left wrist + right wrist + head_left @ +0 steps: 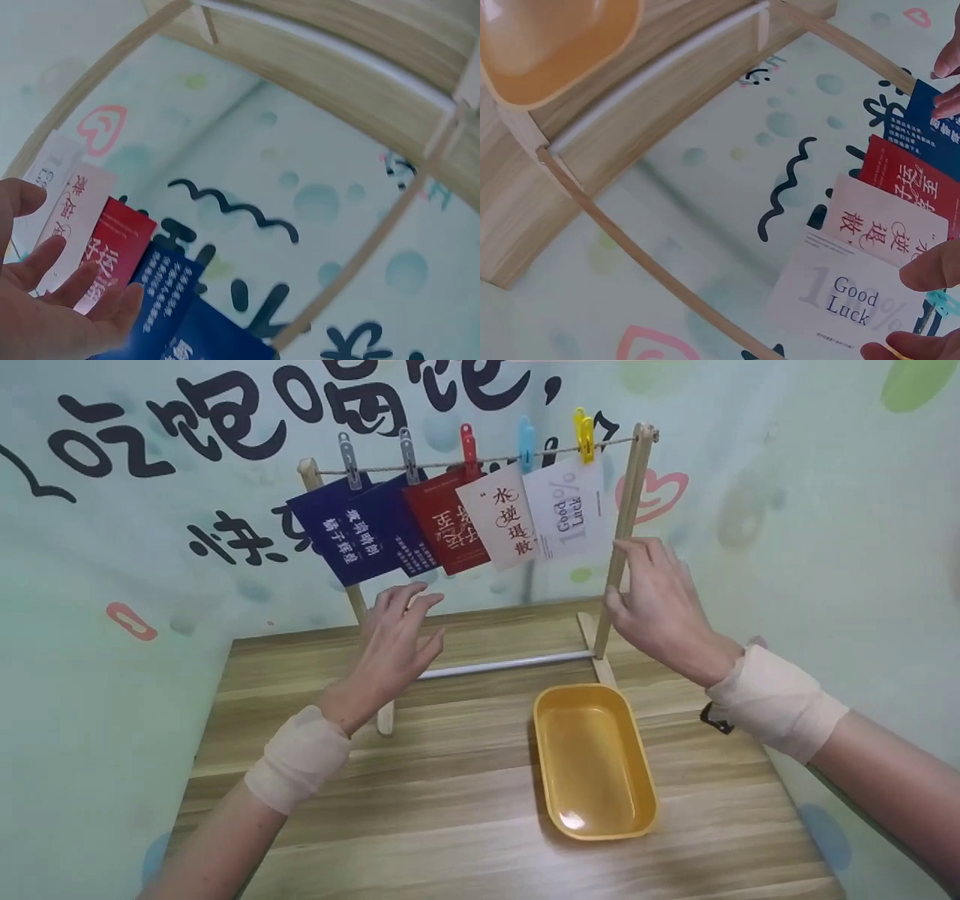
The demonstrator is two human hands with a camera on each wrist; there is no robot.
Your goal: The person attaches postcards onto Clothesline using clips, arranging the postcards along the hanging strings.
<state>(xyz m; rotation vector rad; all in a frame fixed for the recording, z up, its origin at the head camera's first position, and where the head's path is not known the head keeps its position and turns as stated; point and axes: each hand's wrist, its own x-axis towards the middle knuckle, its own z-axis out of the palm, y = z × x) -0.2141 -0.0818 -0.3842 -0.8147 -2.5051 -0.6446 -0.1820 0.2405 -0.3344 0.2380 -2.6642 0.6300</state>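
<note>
Several printed cards hang from a string between two wooden posts. Grey pegs (408, 456) clip two dark blue cards (352, 536), a red peg (469, 450) the red card (444, 526), a light blue peg (526, 446) the cream card (499, 521) and a yellow peg (584, 439) the white "Good Luck" card (574, 514). My left hand (394, 634) is raised below the blue cards, fingers spread and loosely bent, holding nothing. My right hand (664, 604) overlaps the right post (634, 502) in the head view; the right wrist view shows its thumb and fingers apart near the white card.
A yellow tray (596, 761) lies on the wooden table (450, 810) in front of the rack's right foot. A white rod (510, 664) joins the rack's feet low down. Behind stands a pale wall covering (187, 585) with large black characters.
</note>
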